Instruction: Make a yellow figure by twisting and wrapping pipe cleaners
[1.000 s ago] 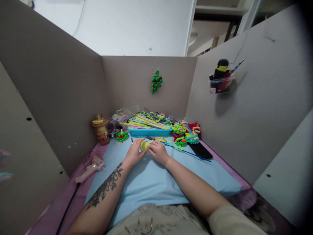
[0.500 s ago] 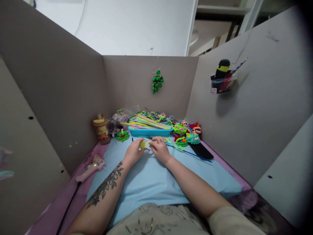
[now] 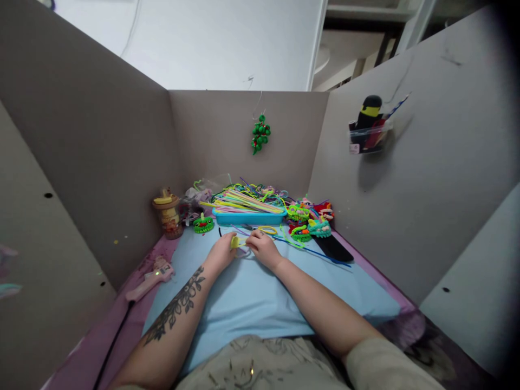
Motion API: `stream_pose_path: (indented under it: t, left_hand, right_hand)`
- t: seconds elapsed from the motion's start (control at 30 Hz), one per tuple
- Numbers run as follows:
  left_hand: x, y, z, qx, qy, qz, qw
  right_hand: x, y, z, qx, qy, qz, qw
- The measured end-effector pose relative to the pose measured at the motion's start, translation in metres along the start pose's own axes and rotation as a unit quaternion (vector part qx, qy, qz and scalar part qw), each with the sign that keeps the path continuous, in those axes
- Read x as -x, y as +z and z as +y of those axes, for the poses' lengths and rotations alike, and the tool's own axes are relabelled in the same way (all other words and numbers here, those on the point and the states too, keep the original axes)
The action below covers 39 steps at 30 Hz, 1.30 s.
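Over the middle of the blue cloth point(image 3: 244, 303), my left hand point(image 3: 222, 251) is closed on a small yellow pipe cleaner piece point(image 3: 234, 242). Thin yellow strands run from it to my right hand point(image 3: 262, 247), whose fingertips are pinched on their end. A pale purple strand point(image 3: 242, 252) hangs just below the yellow piece. Behind my hands lie a yellow pipe cleaner loop point(image 3: 268, 230) and a blue pipe cleaner point(image 3: 320, 254) that stretches off to the right. The fingers hide part of the yellow piece.
A blue tray point(image 3: 249, 218) of pipe cleaners stands at the back. To its right are several fuzzy figures point(image 3: 320, 228) and a black flat object point(image 3: 335, 248); to its left, a green figure point(image 3: 203, 223) and a cup point(image 3: 168, 215). A pink glue gun point(image 3: 150, 280) lies left. Grey panels enclose three sides.
The yellow piece has turned in my left hand, and its strands now show stretched between my hands. My fingers have shifted slightly; the view has moved a little.
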<state>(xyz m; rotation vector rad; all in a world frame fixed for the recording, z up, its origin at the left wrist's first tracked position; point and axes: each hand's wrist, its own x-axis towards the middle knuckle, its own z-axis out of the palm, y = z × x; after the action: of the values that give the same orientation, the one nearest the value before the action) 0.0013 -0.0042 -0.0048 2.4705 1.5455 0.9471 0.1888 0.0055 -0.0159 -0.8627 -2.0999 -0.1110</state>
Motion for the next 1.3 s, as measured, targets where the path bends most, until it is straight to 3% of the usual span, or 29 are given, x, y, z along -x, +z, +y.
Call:
stream_pose_path:
  t: [0.3,0.6,0.83,1.3]
  left_hand:
    - [0.002,-0.01,0.01,0.004,0.003,0.023,1.0]
    - [0.005,-0.013,0.015,0.012,0.022,0.078,0.997]
    - [0.005,-0.015,0.017,0.002,0.019,0.109,0.994]
    - [0.004,-0.011,0.021,-0.029,0.094,0.136,0.986]
  right_hand:
    - [-0.001,-0.002,-0.011,-0.082,-0.03,0.014,0.996]
    - [-0.005,-0.001,-0.02,-0.195,0.029,0.061,0.978]
    - [-0.004,-0.004,-0.023,-0.205,0.011,0.055,0.977]
    - [-0.005,-0.001,-0.027,-0.234,0.17,0.101,0.952]
